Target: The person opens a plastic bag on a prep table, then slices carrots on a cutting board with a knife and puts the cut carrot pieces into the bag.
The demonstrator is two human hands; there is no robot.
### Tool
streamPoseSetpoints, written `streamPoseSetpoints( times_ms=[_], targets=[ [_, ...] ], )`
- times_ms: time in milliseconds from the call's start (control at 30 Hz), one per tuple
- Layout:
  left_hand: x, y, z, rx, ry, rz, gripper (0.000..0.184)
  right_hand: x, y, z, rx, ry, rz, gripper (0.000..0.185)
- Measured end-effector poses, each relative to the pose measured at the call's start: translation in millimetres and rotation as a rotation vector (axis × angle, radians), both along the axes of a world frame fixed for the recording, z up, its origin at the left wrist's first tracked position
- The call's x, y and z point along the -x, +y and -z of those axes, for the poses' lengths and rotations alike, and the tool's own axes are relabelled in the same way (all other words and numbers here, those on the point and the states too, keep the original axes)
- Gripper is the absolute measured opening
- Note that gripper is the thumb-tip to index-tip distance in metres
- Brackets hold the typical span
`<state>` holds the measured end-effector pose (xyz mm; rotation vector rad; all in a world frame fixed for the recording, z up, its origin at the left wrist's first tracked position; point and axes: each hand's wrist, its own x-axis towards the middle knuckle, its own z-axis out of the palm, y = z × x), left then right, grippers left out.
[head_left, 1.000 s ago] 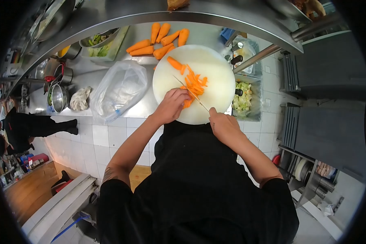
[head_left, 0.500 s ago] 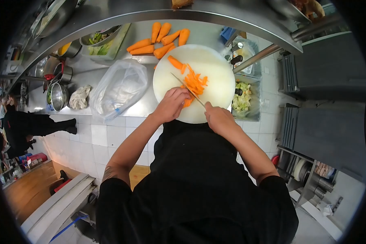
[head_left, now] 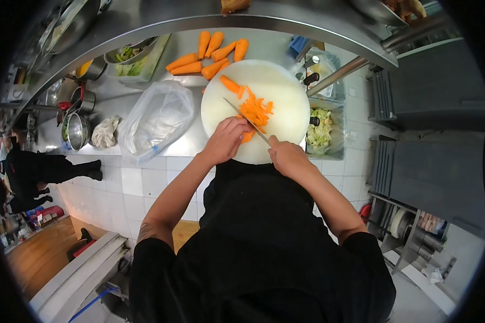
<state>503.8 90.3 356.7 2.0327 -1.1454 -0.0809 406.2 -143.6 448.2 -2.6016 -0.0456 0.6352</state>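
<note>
A round white cutting board (head_left: pixel 293 107) lies on the steel counter. My right hand (head_left: pixel 286 156) is closed round the handle of a knife (head_left: pixel 246 118), whose blade points up and left across the board. Beside the blade, my left hand (head_left: pixel 227 141) has its fingers curled down on a piece of carrot (head_left: pixel 247 137), partly hidden under them. Cut carrot strips (head_left: pixel 257 110) are heaped just beyond the blade. Above them on the board is a larger carrot piece (head_left: pixel 229 83). Several whole peeled carrots (head_left: pixel 214 44) lie past the board's far left edge.
Left of the board lie a clear plastic bag (head_left: pixel 159 118) and a crumpled cloth (head_left: pixel 105 132), near a metal bowl (head_left: pixel 78 131). A tub of chopped vegetables (head_left: pixel 320 129) is at the right. A steel shelf (head_left: pixel 199 22) crosses above. Persons in black (head_left: pixel 32 169) stand far left.
The knife and my right hand have shifted a little left and up along the board. My left hand keeps almost the same place. At the far left, the persons have moved slightly.
</note>
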Motion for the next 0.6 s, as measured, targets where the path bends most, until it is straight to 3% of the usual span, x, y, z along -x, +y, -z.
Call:
streamPoseSetpoints(
  times_ms=[200, 300, 367, 600],
  targets=[
    [-1.2, -2.2, 2.4, 0.023, -0.014, -0.016, 0.037, -2.0, -1.7, 28.1, 0.002, 0.019, 0.006, 0.017],
    [-0.7, 0.7, 1.9, 0.023, -0.016, -0.013, 0.036, 3.6, 0.1, -15.3, 0.0, 0.043, -0.017, 0.017],
    [-0.5, -1.5, 3.9, 0.024, -0.022, -0.017, 0.035, 3.8, 1.2, 28.2, 0.011, 0.048, 0.007, 0.017],
    [-6.7, 11.2, -6.3, 0.116, 0.027, -0.022, 0.034, -2.0, 4.7, 30.8, -0.021, 0.081, 0.073, 0.017]
  ],
)
